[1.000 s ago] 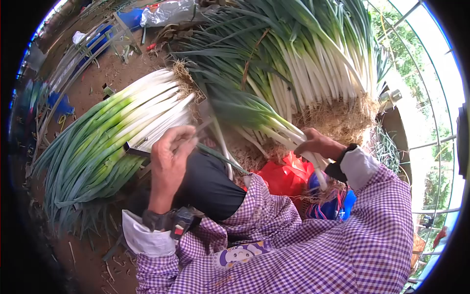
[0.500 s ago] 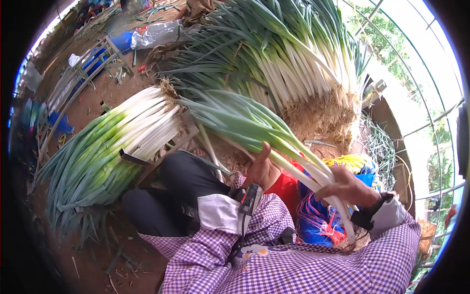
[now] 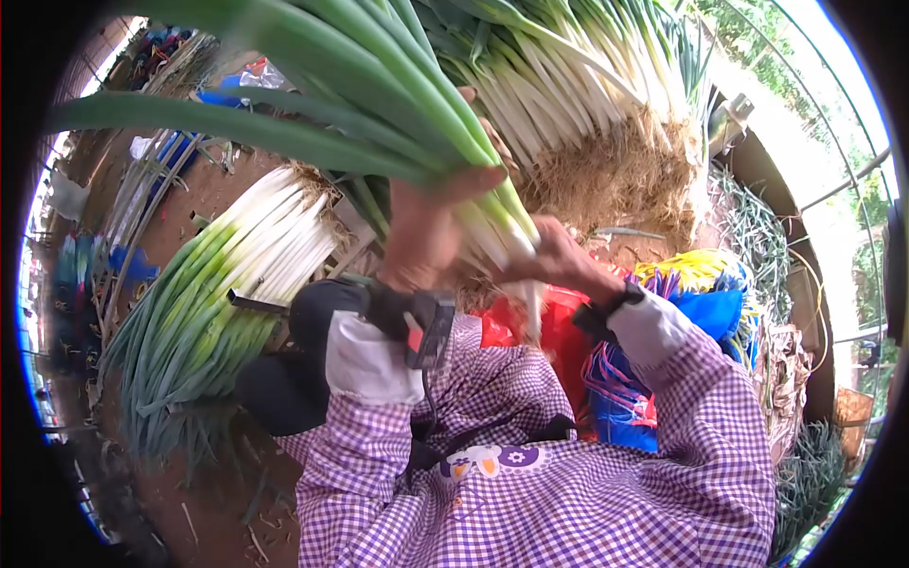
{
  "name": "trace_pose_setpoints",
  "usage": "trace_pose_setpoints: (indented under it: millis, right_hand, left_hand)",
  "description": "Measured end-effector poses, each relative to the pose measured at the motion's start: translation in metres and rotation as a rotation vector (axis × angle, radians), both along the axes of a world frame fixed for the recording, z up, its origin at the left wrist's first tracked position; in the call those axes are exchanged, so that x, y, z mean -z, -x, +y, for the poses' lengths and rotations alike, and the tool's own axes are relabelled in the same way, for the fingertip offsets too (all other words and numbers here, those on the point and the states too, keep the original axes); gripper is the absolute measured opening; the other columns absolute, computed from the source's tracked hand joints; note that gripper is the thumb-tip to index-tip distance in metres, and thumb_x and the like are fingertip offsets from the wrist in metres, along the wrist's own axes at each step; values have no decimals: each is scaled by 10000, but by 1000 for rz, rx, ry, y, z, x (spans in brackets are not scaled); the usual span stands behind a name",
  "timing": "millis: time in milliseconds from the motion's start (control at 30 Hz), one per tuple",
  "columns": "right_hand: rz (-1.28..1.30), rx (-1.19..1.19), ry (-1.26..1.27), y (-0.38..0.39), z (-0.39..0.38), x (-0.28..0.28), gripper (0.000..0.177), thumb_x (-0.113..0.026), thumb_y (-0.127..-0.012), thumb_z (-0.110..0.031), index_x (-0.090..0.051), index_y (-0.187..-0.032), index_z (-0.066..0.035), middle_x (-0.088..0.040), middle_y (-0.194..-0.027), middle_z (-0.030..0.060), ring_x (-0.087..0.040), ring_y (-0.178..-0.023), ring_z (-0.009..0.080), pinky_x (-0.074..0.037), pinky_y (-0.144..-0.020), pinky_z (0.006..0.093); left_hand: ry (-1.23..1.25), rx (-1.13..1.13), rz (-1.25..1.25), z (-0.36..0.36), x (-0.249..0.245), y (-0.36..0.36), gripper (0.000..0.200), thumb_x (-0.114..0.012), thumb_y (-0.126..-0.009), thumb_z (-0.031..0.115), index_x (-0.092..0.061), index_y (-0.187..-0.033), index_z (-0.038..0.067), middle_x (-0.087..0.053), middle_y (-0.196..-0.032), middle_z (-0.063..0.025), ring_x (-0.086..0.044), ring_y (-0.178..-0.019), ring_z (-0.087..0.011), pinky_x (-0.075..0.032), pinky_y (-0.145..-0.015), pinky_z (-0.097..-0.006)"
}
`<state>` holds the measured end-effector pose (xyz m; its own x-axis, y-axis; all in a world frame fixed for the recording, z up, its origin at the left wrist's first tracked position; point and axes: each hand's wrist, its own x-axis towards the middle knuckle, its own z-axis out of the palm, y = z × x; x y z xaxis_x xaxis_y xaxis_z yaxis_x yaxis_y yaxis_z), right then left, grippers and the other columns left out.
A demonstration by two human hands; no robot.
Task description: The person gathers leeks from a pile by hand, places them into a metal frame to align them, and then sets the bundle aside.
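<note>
A handful of long green onions [image 3: 407, 90] is raised in front of me, leaves to the upper left and white root ends toward my lap. My left hand [image 3: 426, 222], blurred by motion, is wrapped round the stalks with its thumb across the front. Lower down, my right hand [image 3: 559, 260] grips the white part near the roots. To the left, a thick bundle of green onions [image 3: 222, 275] lies in a frame with dark metal arms [image 3: 258, 303]. A large heap of green onions [image 3: 578, 104] stands behind the held ones, roots facing me.
Red plastic [image 3: 563, 327] lies by my lap, with a blue bag of coloured strings [image 3: 620, 398] and yellow strings [image 3: 696, 275] to the right. A ladder-like frame [image 3: 142, 204] lies at the far left. Leaf scraps litter the dirt floor [image 3: 194, 502].
The held green onions have been lifted up and to the left, closer to the camera. My left hand has closed round their stalks, and my right hand has moved left and up with them.
</note>
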<state>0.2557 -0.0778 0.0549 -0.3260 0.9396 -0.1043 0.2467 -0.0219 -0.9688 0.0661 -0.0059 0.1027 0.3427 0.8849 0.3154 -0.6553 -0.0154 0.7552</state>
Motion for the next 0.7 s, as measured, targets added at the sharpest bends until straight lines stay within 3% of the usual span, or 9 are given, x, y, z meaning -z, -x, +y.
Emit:
trace_pose_setpoints:
  millis: [167,200,267,300,367,500,533,600,700]
  right_hand:
    - [76,105,-98,34,50,47,457,-875,-732,-143,-691,-1125,0,-736,-959,58,-666,-877,145,-534,-807,328]
    - [102,105,-79,36,53,60,466,-883,-725,-140,-691,-1126,0,-736,-964,61,-666,-882,146,-534,-813,328]
    - [136,122,-28,36,62,113,495,-908,-706,-150,-697,-1129,-4,-742,-982,58,-668,-895,142,-537,-825,336]
    - [97,113,-22,34,63,138,411,-865,-755,-125,-699,-1110,-1,-736,-971,45,-667,-881,130,-539,-801,320]
    - [24,104,-7,31,60,181,245,-779,-854,-76,-704,-1072,5,-724,-950,19,-664,-853,108,-544,-753,286]
    - [147,164,-97,30,59,230,406,-778,-871,-136,-653,-1229,8,-724,-1099,43,-646,-986,103,-537,-852,295]
    - [122,165,-58,29,62,232,512,-787,-854,-180,-615,-1294,18,-716,-1167,47,-629,-1034,108,-527,-896,307]
    - [126,169,-210,33,66,236,498,-765,-861,-196,-620,-1284,23,-721,-1158,50,-632,-1015,120,-529,-889,314]
    - [133,168,-261,35,62,238,430,-712,-878,-194,-641,-1237,31,-735,-1114,62,-640,-979,142,-536,-873,332]
  left_hand:
    - [1,-72,279,13,35,11,767,-876,-759,80,-502,-1423,-8,-662,-1126,-87,-640,-1054,-214,-523,-973,-381]
    - [17,-63,315,15,46,15,659,-892,-750,78,-596,-1331,-14,-683,-1127,-86,-648,-1056,-193,-531,-952,-347]
    - [33,-85,558,13,76,21,611,-900,-744,90,-633,-1285,-9,-689,-1122,-80,-649,-1056,-181,-535,-939,-323]
    - [40,-96,680,13,95,24,588,-903,-740,96,-652,-1262,-6,-691,-1120,-78,-650,-1056,-175,-536,-933,-310]
    - [162,3,729,7,135,26,460,-879,-746,71,-713,-1171,12,-709,-1125,-56,-653,-1054,-163,-536,-925,-298]
    - [413,131,690,-7,183,26,393,-868,-745,56,-761,-1122,44,-719,-1134,-30,-651,-1066,-162,-530,-937,-311]
    - [388,164,685,-5,194,28,396,-859,-760,84,-750,-1139,48,-717,-1129,-34,-656,-1045,-168,-536,-911,-320]
    - [262,219,670,0,208,34,406,-828,-808,167,-717,-1182,53,-710,-1112,-50,-673,-978,-184,-556,-828,-340]
    - [288,94,814,-7,221,28,421,-835,-809,216,-706,-1178,59,-698,-1108,-70,-671,-950,-207,-559,-838,-367]
